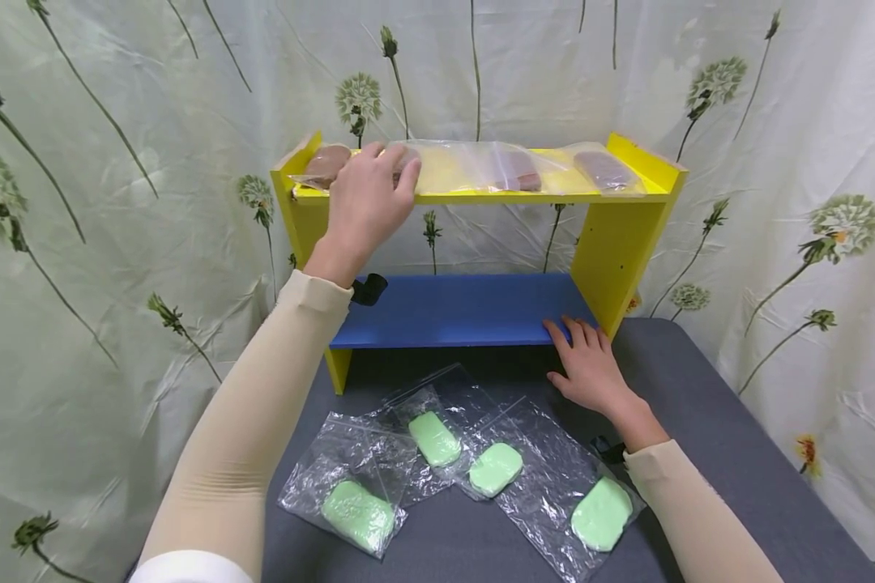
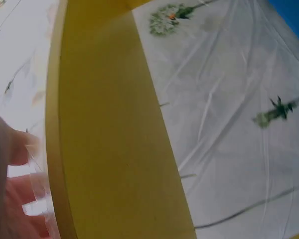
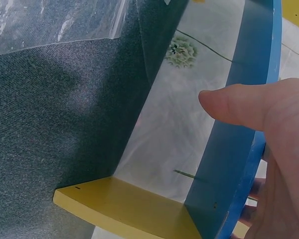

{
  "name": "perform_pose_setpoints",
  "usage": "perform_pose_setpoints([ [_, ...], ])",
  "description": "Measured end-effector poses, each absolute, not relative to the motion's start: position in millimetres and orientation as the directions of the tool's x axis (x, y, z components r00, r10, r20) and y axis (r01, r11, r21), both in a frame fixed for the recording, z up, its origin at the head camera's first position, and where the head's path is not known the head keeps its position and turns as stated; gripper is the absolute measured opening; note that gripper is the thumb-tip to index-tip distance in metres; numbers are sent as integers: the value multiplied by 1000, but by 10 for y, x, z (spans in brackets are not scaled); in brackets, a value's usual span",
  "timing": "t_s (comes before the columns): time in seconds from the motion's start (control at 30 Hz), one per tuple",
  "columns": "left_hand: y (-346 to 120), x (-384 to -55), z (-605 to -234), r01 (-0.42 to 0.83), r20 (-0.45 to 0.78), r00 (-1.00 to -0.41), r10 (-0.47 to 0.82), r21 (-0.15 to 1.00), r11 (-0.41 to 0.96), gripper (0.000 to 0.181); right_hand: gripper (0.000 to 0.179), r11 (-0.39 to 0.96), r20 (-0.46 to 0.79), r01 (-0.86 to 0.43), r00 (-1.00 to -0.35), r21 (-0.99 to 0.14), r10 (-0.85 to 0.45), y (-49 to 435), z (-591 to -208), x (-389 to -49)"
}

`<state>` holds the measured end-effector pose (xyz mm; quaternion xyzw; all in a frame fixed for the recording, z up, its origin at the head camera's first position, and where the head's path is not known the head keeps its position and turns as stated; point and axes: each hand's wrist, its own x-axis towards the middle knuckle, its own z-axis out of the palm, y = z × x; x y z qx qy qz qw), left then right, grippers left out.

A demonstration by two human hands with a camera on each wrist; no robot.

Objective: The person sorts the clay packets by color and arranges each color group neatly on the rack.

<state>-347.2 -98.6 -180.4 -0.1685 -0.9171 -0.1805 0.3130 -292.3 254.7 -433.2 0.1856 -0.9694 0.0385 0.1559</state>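
My left hand [image 1: 370, 194] reaches over the front of the yellow top shelf [image 1: 452, 198], with its fingers on a clear zip bag that holds a brown slab [image 1: 407, 164]. Clear film shows by its fingertips in the left wrist view, and the thumb stands apart from the fingers. Left of this hand lies another bagged brown slab [image 1: 328, 164]. My right hand [image 1: 589, 368] rests at the right front corner of the blue lower shelf [image 1: 459, 312]. Its fingers lie spread over the shelf edge, while the straight thumb [image 3: 234, 102] stays below it.
Two more bagged brown slabs lie toward the right of the top shelf, one near the end [image 1: 608, 170]. On the dark tabletop [image 1: 736, 421], several clear bags with light green slabs [image 1: 357, 517] lie before the rack. A dandelion-print curtain [image 1: 787, 146] hangs behind.
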Motion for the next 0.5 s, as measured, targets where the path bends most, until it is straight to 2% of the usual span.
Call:
perform_pose_setpoints([
  [0.07,-1014,-3449,-1857,462,697,-682,220,178,869,49,94,929,314,-370,-884,-14,-347,2544,-4336,-2923],
  [0.2,-1071,-3406,-2001,534,829,-488,273,36,844,43,94,930,302,-367,-888,-7,-348,2551,-4339,-2929],
  [0.27,-1091,-3389,-2079,539,859,-419,294,-25,842,41,93,931,307,-366,-886,-1,-348,2553,-4339,-2927],
  [0.37,-1098,-3388,-2170,535,867,-383,317,-71,842,41,92,929,328,-370,-877,5,-351,2549,-4337,-2920],
  [0.5,-1073,-3395,-2234,535,852,-390,349,-99,839,41,92,930,338,-367,-874,8,-348,2535,-4350,-2915],
])
